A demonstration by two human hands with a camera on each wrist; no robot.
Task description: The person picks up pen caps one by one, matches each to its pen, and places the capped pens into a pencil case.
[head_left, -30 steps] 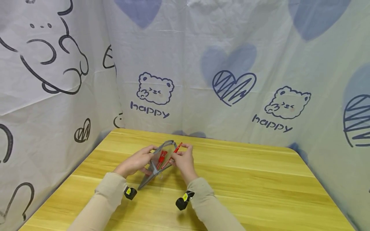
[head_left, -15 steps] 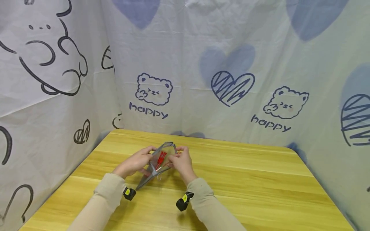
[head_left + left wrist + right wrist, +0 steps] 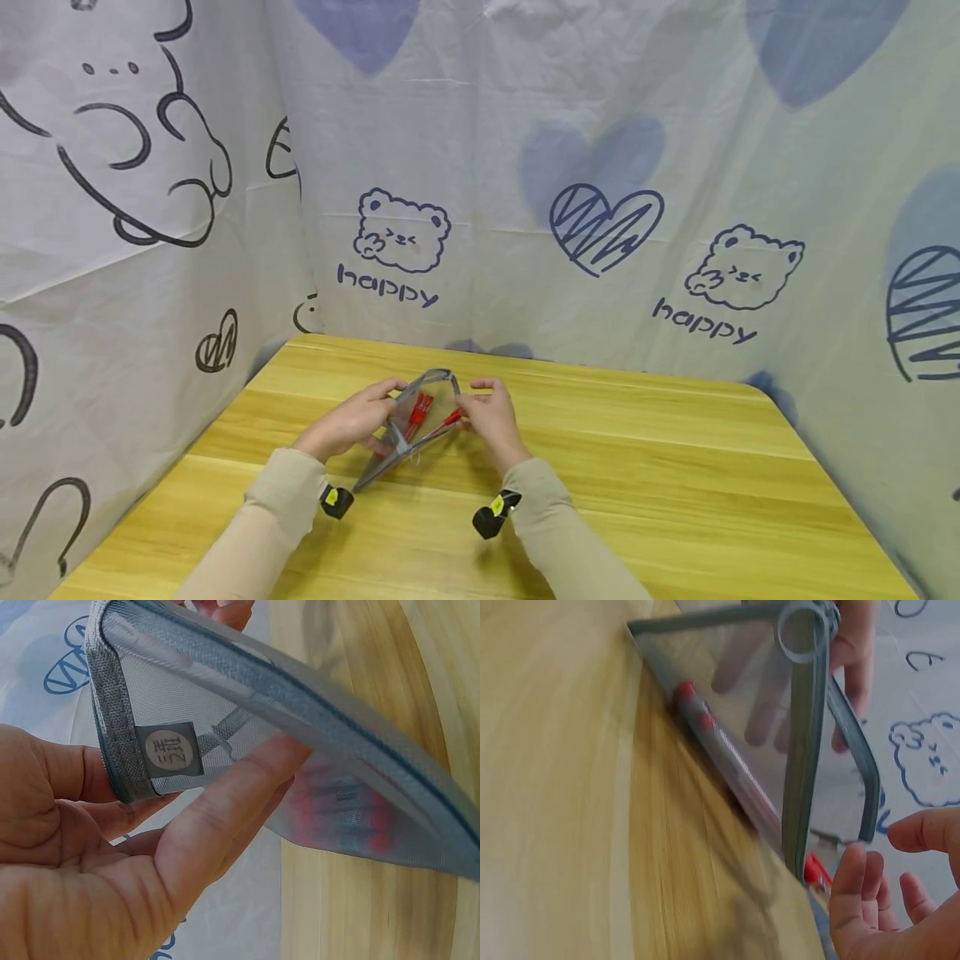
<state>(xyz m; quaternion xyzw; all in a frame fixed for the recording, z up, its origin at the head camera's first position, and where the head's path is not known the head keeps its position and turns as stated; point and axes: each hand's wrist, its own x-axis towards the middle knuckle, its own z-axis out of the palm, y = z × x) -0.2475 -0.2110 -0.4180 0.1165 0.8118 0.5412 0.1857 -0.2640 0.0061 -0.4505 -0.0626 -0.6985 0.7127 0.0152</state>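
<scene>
A see-through grey mesh zip pouch is held tilted over the table, its mouth spread wide. My left hand grips its left edge, thumb and fingers on either side of the wall. Several red pens show blurred through the mesh in the left wrist view. One red pen lies along the right side of the mouth, its end right beside the fingertips of my right hand. In the right wrist view that hand's thumb and fingers stand apart, near the pouch's corner, with nothing between them.
The pouch is above a yellow wood-grain table. A white curtain with bear and heart drawings hangs behind the table and along its left side. A black camera is strapped to the right wrist.
A second ago my right hand held a red pen slanting up out of the mouth. The pen has gone lower into the pouch, and the hand has let go and shifted right.
</scene>
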